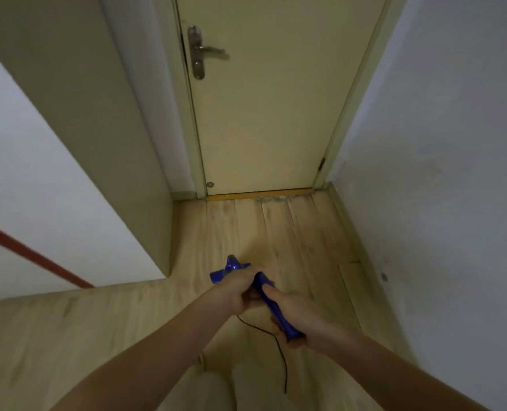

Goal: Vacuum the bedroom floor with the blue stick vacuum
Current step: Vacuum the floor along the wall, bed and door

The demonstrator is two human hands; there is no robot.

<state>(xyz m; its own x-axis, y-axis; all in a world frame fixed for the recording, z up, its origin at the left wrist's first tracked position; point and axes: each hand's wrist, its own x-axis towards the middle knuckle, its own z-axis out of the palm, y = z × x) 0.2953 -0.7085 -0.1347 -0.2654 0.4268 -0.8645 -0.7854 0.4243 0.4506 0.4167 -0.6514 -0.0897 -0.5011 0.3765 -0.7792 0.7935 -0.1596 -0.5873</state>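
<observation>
Two hands grip the blue stick vacuum at lower centre of the head view: the left hand curls around its upper part, the right hand wraps the handle. A thin black cord hangs below, over the wooden floor; a closed door fills the upper centre.

both forearms bare to the frame edge, left hand and right hand ungloved.
</observation>
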